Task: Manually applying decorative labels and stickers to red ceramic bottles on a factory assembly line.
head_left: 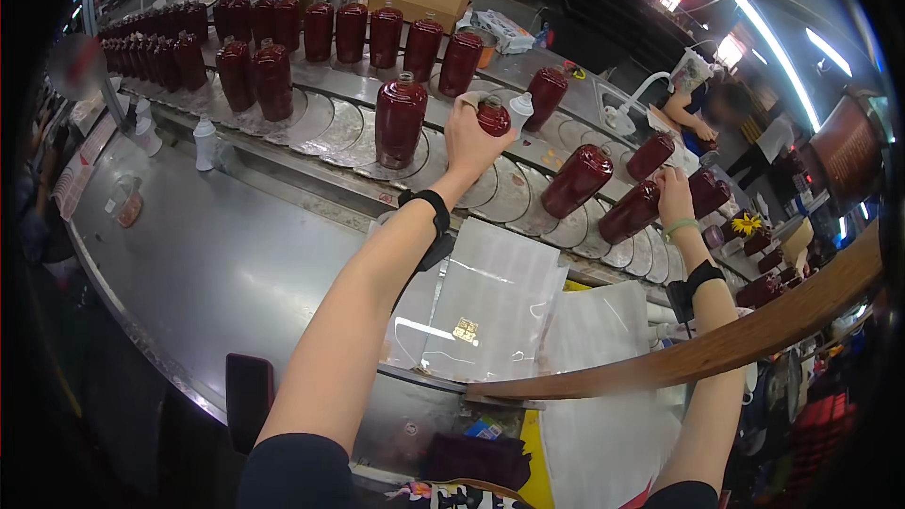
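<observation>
A worker's left hand (471, 137) is closing its fingers around a dark red bottle (493, 117) above the round steel discs of the conveyor (325, 123), while the right hand (673, 196) is resting, loosely curled, against another red bottle (630, 212) lying tilted farther toward the line's right end.

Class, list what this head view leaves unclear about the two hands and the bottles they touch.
- Head view: left hand covers most of the small red bottle; its base is hidden.
- Head view: right hand lies over a red bottle; the grip is too small to judge.
- Head view: a brown curved bar crosses the right forearm.
</observation>
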A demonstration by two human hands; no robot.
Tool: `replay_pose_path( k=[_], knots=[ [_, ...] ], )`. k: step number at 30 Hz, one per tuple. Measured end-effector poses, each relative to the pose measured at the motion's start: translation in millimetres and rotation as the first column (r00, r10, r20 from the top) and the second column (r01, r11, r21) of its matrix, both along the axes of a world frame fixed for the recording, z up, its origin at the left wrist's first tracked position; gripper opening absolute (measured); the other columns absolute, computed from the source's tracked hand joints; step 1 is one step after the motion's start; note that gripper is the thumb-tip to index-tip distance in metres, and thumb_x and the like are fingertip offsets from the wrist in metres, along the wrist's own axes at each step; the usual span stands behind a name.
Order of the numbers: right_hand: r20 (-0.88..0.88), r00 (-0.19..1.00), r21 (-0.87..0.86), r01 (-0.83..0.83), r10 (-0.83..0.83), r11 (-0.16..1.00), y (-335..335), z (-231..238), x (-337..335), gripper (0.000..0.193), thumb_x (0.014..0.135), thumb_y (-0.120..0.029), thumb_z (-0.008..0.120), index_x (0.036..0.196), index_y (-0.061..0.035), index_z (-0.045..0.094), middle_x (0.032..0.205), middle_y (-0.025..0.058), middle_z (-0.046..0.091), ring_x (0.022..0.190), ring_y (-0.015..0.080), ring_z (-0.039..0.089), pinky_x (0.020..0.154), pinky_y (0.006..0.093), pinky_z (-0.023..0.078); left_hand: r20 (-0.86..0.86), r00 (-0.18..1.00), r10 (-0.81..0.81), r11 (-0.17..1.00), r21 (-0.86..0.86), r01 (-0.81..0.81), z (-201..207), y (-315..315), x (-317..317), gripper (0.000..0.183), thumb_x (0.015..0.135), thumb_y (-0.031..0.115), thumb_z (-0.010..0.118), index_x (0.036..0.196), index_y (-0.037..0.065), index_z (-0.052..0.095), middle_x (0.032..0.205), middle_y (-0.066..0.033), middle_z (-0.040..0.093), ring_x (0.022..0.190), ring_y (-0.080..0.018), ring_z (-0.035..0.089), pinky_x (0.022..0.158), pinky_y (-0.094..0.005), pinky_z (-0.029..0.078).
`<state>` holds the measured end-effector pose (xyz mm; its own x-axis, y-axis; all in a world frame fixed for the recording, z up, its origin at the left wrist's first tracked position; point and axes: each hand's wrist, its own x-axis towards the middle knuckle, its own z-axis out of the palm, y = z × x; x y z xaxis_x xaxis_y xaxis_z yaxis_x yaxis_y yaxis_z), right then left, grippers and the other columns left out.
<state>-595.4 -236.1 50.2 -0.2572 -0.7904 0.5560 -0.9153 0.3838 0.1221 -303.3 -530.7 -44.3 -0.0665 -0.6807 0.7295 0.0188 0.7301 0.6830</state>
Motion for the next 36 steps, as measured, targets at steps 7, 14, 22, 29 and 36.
replay_pose_path(
  k=[7,14,22,29,36],
  knots=[
    [0.079,0.985,0.16,0.138,-0.152,0.977,-7.1,-14.1,-5.6,0.023,0.095,0.001,0.054,0.115,-0.0086,0.056,0.119,0.0191,0.059,0.104,0.0461,0.065,0.082,0.0554,0.053,-0.059,0.981,-0.186,0.956,0.221,0.195,-8.6,16.2,1.1,0.08,0.06,0.027,0.094,0.127,0.003,0.055,0.118,-0.0191,0.063,0.114,-0.0382,0.063,0.099,-0.0454,0.051],
    [0.095,0.948,0.394,0.244,-0.304,0.886,30.2,-2.5,-33.8,0.063,0.063,-0.014,0.091,0.119,-0.0132,0.062,0.127,0.0094,0.051,0.113,0.0382,0.061,0.09,0.049,0.056,0.06,0.898,-0.436,0.895,0.135,0.426,16.7,81.3,11.0,0.084,0.061,0.035,0.094,0.128,0.004,0.055,0.116,-0.0205,0.066,0.11,-0.0381,0.066,0.098,-0.0444,0.052],
    [-0.023,0.885,0.354,0.442,-0.465,0.824,44.2,-4.8,-1.2,0.065,0.057,-0.008,0.092,0.118,-0.0171,0.07,0.129,0.0037,0.05,0.114,0.0324,0.061,0.09,0.046,0.059,-0.046,0.895,-0.444,0.895,-0.071,0.44,26.8,90.5,-26.4,0.079,0.066,0.026,0.091,0.132,0.007,0.052,0.124,-0.0186,0.059,0.12,-0.0384,0.058,0.105,-0.0441,0.047],
    [0.147,0.936,0.374,0.246,-0.32,0.894,59.1,28.7,66.4,0.063,0.057,-0.01,0.09,0.117,-0.0093,0.073,0.124,0.0068,0.057,0.111,0.0322,0.064,0.09,0.0444,0.056,0.201,0.891,-0.406,0.908,0.196,0.37,-9.9,83.3,-49.6,0.092,0.074,0.03,0.089,0.144,-0.006,0.042,0.141,-0.0288,0.045,0.135,-0.0472,0.043,0.115,-0.0487,0.039],
    [0.3,0.954,0.304,-0.071,-0.025,0.95,67.8,97.3,190.9,0.055,0.057,-0.006,0.089,0.11,-0.0048,0.075,0.117,0.0107,0.061,0.107,0.0327,0.065,0.089,0.0401,0.054,0.183,0.936,-0.3,0.857,-0.38,0.348,49.6,68.3,58.7,0.083,0.078,0.028,0.084,0.146,0.0,0.047,0.151,-0.0238,0.046,0.142,-0.0429,0.043,0.121,-0.0515,0.032]
  ],
)
